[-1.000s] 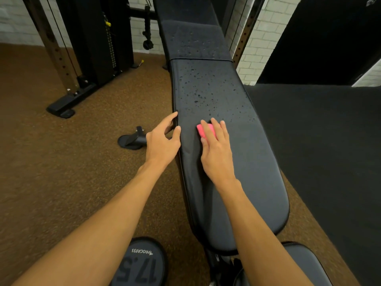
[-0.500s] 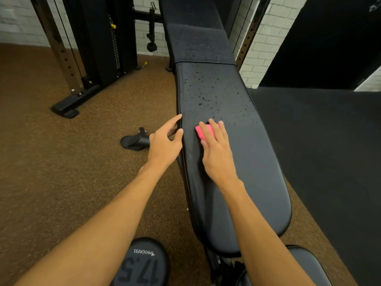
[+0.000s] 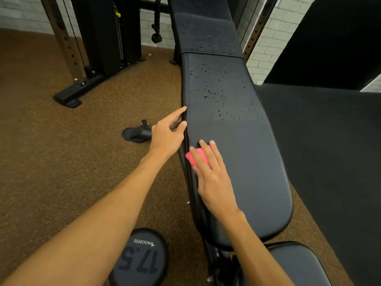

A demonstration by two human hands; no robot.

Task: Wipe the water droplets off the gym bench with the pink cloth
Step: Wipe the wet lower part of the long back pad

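Wiping stroke on the bench [image 3: 247, 162]. The right hand [image 3: 214, 178], fingers straight and close together, presses the cloth [image 3: 195, 156] flat on the pad near its left edge; only part of the cloth shows beneath the fingers. The left hand [image 3: 167, 135], fingers loosely extended, touches the bench's left rim just beyond, apparently steadying it. The near half of the pad looks dry; droplets [image 3: 214, 89] cover the far half and the far pad [image 3: 206, 34]. For a good stroke, keep even flat pressure, push the cloth farward through the wet zone in overlapping lanes from left to right, and refold it once soaked.
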